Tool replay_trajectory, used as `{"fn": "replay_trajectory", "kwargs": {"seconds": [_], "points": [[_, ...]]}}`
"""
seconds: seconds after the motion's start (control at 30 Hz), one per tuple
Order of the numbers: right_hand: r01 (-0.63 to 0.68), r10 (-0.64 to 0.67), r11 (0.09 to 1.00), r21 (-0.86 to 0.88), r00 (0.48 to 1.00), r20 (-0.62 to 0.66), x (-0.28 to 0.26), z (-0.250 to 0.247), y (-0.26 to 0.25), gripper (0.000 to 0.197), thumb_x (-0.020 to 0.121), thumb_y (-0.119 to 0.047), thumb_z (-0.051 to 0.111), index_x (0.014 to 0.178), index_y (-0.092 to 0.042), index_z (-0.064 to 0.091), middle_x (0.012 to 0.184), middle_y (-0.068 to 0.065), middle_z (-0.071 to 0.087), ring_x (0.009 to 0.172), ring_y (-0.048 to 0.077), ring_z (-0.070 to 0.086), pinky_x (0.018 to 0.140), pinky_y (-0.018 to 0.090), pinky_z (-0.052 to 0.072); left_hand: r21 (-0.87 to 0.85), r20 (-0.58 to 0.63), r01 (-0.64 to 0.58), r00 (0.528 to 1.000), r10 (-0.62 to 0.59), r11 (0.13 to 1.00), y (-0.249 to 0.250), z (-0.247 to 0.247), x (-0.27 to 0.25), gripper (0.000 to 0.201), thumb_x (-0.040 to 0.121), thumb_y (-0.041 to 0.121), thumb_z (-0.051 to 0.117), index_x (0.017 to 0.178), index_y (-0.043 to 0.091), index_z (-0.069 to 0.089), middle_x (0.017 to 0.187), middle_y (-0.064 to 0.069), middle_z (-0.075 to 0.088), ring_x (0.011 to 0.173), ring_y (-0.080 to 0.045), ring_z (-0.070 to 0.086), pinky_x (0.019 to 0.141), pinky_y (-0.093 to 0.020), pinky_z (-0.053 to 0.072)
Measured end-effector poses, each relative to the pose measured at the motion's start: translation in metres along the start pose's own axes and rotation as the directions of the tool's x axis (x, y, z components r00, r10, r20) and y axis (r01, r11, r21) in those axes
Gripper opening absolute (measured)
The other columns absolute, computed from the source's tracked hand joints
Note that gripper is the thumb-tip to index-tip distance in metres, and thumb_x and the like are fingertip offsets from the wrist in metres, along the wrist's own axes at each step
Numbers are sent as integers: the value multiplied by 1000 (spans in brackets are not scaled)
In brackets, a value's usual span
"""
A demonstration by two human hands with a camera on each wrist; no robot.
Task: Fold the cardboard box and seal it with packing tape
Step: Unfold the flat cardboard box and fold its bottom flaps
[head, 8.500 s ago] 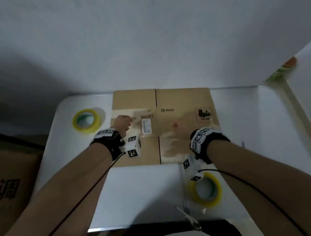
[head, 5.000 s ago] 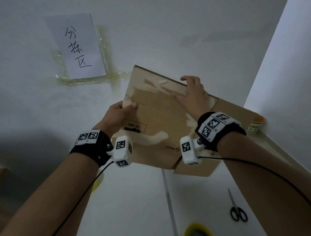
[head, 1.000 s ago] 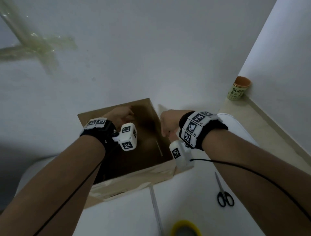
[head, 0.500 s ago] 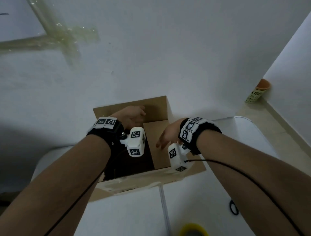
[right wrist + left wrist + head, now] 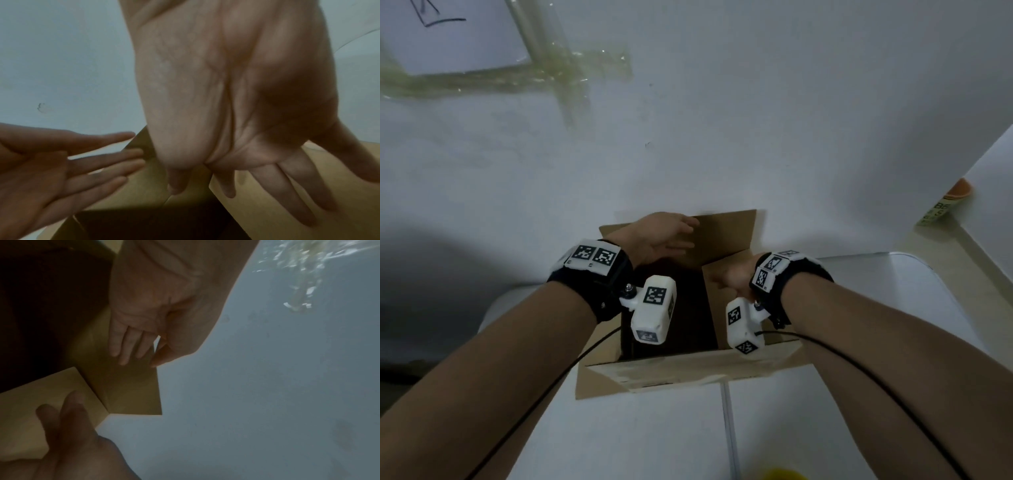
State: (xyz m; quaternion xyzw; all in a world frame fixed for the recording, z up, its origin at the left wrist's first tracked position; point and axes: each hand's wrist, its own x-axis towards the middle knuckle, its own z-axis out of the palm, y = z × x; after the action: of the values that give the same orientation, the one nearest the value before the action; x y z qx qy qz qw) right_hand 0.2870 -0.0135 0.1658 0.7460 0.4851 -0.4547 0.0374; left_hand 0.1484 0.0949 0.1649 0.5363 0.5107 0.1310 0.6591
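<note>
An open brown cardboard box (image 5: 688,371) stands on the white table (image 5: 619,435) against the wall, its inside dark. My left hand (image 5: 664,236) reaches to the upright far flap (image 5: 726,233). Its straight fingers (image 5: 127,347) lie on that flap's inner face, with the thumb at the flap's edge. My right hand (image 5: 731,282) rests with straight fingers (image 5: 287,186) on the right side flap (image 5: 717,311), which leans in over the opening. The front flap hangs outward toward me. Neither hand holds tape.
The top of a yellow tape roll (image 5: 787,474) shows at the bottom edge of the head view. A printed cup (image 5: 941,209) stands on the ledge at the right. A paper sheet (image 5: 448,34) is taped to the wall above.
The flat box was lifted, opened up and set upright on the table. Over the last second my right hand moved onto the right flap and tipped it inward; my left hand slid along the far flap.
</note>
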Motion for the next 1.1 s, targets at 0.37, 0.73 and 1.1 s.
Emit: {"fn": "replay_trajectory", "kwargs": {"seconds": [0.37,0.73,1.1], "points": [[13,-7,996,-88,998,62,-21,8,-23,59,104,-44,16,151,-10,19,157,13,24,139,24,34,98,24,37,339,-382,60,921,79,939,-40,-75,-74,19,94,6,46,105,11,61,108,-8,61,93,-18,59,79,-30,51],[19,-18,992,-124,1000,12,-15,19,-42,70,99,-55,13,148,-8,32,151,17,34,136,33,38,110,38,29,401,-110,99,992,-59,911,-83,-39,-101,22,98,28,47,111,16,61,115,2,65,101,-11,64,94,-36,48],[187,-229,967,-173,937,-265,-19,41,-18,59,101,-51,15,103,-9,57,115,13,60,110,30,55,88,37,40,757,20,245,918,-396,605,-102,-6,-111,59,94,64,34,132,24,56,140,-1,49,126,-22,45,109,-37,30]]}}
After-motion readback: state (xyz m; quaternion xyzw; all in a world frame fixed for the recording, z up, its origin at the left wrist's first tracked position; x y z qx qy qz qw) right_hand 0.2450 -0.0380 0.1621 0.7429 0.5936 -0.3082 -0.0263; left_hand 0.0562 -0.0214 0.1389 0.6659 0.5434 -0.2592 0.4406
